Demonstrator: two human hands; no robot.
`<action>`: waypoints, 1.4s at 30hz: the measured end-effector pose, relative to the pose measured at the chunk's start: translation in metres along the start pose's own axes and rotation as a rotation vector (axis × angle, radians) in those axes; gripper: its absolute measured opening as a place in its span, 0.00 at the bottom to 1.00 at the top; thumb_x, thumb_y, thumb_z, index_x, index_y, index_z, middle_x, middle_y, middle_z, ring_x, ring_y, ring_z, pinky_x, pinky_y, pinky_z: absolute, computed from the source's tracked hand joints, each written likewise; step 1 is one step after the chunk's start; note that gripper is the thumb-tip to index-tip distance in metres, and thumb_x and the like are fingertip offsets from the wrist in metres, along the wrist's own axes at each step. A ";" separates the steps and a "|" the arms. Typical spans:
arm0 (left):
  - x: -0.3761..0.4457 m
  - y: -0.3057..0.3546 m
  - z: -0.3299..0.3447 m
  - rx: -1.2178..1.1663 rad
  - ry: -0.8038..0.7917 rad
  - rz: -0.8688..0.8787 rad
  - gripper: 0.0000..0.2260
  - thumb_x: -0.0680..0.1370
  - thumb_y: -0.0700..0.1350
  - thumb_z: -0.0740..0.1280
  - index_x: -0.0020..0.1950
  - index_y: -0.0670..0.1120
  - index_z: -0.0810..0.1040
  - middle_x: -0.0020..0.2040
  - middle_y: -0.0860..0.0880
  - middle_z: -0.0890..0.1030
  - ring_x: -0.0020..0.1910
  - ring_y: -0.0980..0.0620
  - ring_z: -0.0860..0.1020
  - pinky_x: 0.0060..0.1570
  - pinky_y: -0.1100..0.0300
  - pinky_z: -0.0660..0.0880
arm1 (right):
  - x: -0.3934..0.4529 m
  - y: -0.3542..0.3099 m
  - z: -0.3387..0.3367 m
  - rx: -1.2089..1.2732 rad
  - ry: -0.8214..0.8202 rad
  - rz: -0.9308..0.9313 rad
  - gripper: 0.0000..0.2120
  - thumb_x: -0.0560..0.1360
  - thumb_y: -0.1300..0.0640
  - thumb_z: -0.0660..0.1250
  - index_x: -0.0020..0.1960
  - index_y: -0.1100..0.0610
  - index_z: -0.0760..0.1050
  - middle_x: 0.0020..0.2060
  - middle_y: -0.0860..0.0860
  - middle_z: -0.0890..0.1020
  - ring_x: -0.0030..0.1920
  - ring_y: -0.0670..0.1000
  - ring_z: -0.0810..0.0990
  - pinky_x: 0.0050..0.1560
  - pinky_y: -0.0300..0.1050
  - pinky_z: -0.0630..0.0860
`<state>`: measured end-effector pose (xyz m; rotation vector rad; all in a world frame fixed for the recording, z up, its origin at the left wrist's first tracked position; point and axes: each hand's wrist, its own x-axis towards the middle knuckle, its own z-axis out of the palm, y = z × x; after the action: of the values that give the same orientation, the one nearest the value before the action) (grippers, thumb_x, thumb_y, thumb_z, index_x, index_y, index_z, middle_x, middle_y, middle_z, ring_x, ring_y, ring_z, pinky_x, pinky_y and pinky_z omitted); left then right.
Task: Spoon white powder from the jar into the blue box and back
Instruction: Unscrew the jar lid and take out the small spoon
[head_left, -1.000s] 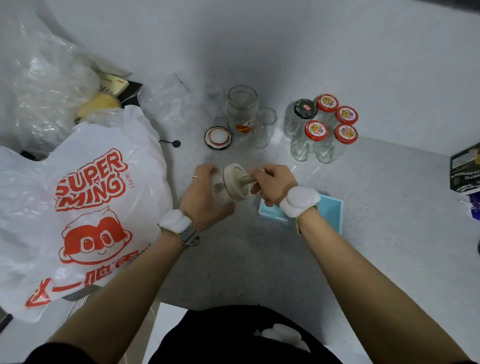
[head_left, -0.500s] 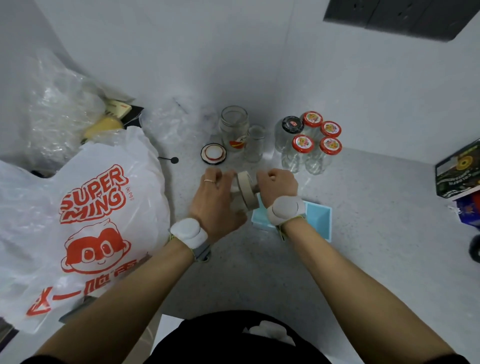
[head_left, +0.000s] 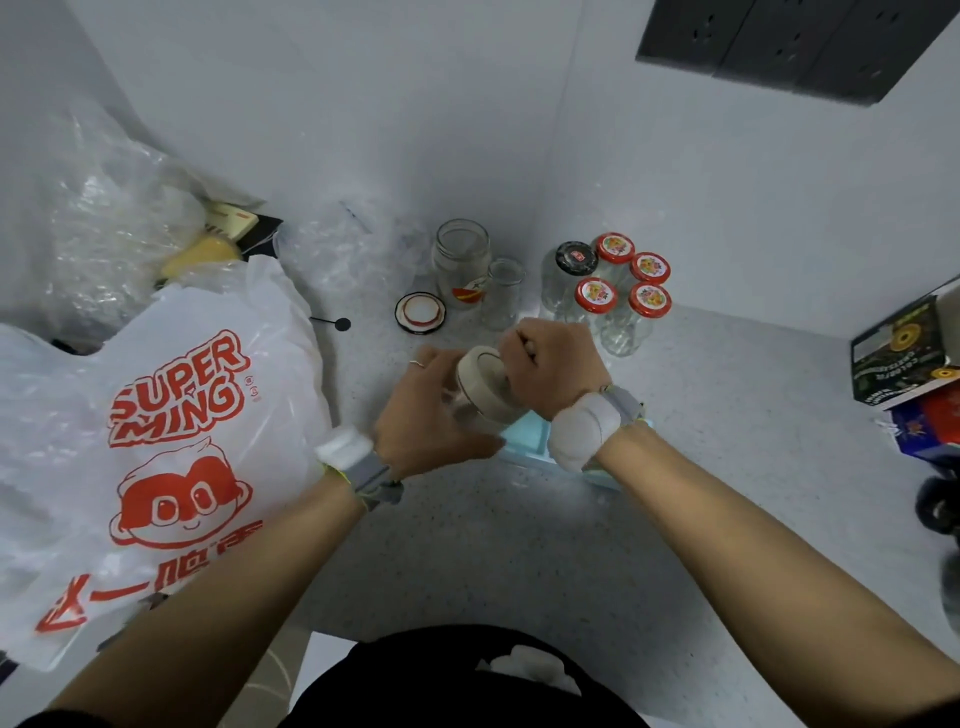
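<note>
Head view, centre of the frame: the left hand wraps its fingers around a small clear jar, held tilted above the speckled grey surface, its beige rim turned toward the right hand. The right hand is clenched at the jar's mouth; what its fingers grip is hidden, so it cannot be told whether they hold a spoon. The blue box lies on the surface directly below both hands, just right of centre, largely covered by the right wrist and its white wristband. Whether powder lies in the jar or the box cannot be told. Upper centre: an open glass jar with a red label stands beside a smaller open glass, with a loose lid lying flat to their left. To the right stand a cluster of glass jars with red lids and one with a black lid. Left of the frame: a white plastic bag printed in red, with clear plastic wrapping behind it. Right edge: a dark carton.
</note>
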<state>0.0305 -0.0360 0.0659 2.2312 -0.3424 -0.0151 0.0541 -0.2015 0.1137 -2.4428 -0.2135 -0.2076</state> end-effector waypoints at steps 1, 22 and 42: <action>0.001 -0.002 0.005 0.062 0.063 0.004 0.37 0.58 0.54 0.81 0.63 0.49 0.72 0.57 0.50 0.69 0.47 0.59 0.68 0.47 0.65 0.73 | 0.008 -0.002 -0.001 -0.022 -0.084 0.193 0.20 0.75 0.52 0.60 0.27 0.57 0.65 0.24 0.53 0.71 0.26 0.52 0.68 0.28 0.42 0.64; 0.006 -0.008 -0.018 -0.227 -0.388 -0.037 0.36 0.59 0.45 0.83 0.63 0.54 0.71 0.56 0.55 0.74 0.53 0.61 0.76 0.52 0.72 0.72 | -0.020 0.010 0.004 -0.051 0.142 -0.420 0.15 0.74 0.56 0.60 0.31 0.49 0.60 0.23 0.43 0.61 0.23 0.47 0.59 0.27 0.37 0.57; -0.006 -0.033 -0.003 -0.184 -0.137 -0.080 0.37 0.56 0.51 0.82 0.61 0.59 0.68 0.56 0.55 0.70 0.54 0.55 0.75 0.52 0.62 0.74 | -0.018 0.011 -0.004 0.088 -0.046 -0.143 0.06 0.74 0.53 0.69 0.49 0.54 0.78 0.41 0.48 0.80 0.38 0.46 0.76 0.40 0.41 0.74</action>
<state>0.0326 -0.0129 0.0418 2.0642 -0.3128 -0.2348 0.0388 -0.2145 0.1067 -2.3481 -0.4096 -0.2006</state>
